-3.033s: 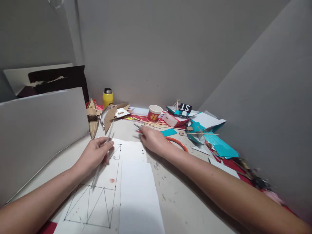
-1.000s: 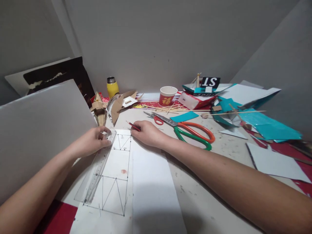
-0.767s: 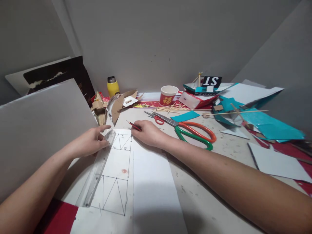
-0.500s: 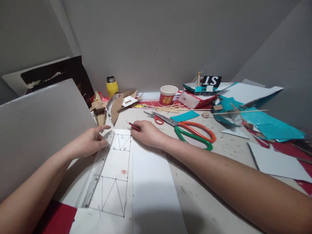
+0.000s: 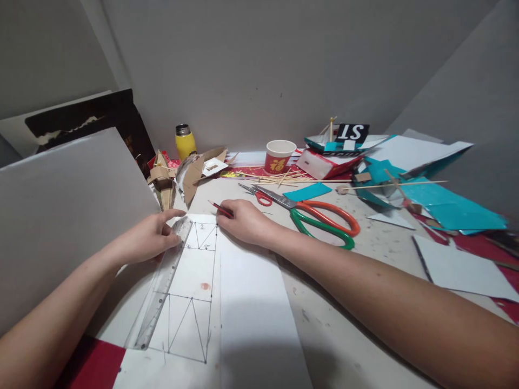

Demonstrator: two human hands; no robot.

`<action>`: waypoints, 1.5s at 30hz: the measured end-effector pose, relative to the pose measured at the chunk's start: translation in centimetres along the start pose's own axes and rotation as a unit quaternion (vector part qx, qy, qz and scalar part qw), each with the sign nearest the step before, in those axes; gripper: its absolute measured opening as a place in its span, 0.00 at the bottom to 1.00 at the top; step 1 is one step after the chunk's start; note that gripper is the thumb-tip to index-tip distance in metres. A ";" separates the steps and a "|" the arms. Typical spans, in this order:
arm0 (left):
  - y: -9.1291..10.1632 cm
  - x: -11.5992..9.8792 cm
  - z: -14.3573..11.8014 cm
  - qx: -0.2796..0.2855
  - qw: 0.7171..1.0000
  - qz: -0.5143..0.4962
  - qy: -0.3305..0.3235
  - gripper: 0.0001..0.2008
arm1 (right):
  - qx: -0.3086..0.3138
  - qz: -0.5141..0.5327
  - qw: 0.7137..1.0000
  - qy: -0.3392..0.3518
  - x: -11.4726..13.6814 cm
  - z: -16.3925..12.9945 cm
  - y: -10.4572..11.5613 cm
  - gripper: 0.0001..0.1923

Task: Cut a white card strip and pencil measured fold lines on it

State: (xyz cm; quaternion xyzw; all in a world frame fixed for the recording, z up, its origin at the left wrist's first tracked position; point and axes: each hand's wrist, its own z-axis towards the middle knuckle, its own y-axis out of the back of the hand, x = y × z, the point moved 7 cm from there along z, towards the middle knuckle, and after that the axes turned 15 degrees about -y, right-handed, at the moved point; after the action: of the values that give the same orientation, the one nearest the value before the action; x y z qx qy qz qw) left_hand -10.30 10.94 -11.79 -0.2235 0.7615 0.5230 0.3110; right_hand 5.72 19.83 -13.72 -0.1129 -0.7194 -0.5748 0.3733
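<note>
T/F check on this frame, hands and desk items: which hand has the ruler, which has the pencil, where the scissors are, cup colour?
1. The left hand presses a clear ruler onto the white sheet. True.
2. The right hand holds the big scissors. False: it holds a red pencil; the scissors lie apart on the table.
3. The ruler lies along the drawing's left edge. True.
4. The paper cup is blue. False: red and white.

Black card [image 5: 352, 132], standing on the teal and white paper model at the far side of the surface: white capitals "ST".

Red paper cup [image 5: 279, 157]: one gold Chinese character on its side, "福".

White sheet [image 5: 190, 281] with ruled pencil lines: small pencilled marks inside the upper triangles, too small to read.

Clear ruler [image 5: 162, 286]: graduations visible, numbers unreadable.
</note>
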 end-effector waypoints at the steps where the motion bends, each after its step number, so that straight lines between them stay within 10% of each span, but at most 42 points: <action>1: 0.0 0.0 0.0 0.002 1.000 0.002 -0.001 0.33 | 0.000 0.000 1.000 0.001 0.0 0.0 0.0 0.06; 45: -0.3 0.7 0.3 0.025 0.999 -0.031 0.000 0.30 | -0.003 -0.040 0.999 -0.006 0.4 -0.5 0.2 0.05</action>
State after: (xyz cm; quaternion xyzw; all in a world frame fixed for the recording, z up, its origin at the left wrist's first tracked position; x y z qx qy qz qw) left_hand -10.54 11.12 -12.59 -0.2391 0.7671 0.4938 0.3325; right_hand 5.75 19.29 -13.25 -0.0886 -0.7239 -0.5904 0.3459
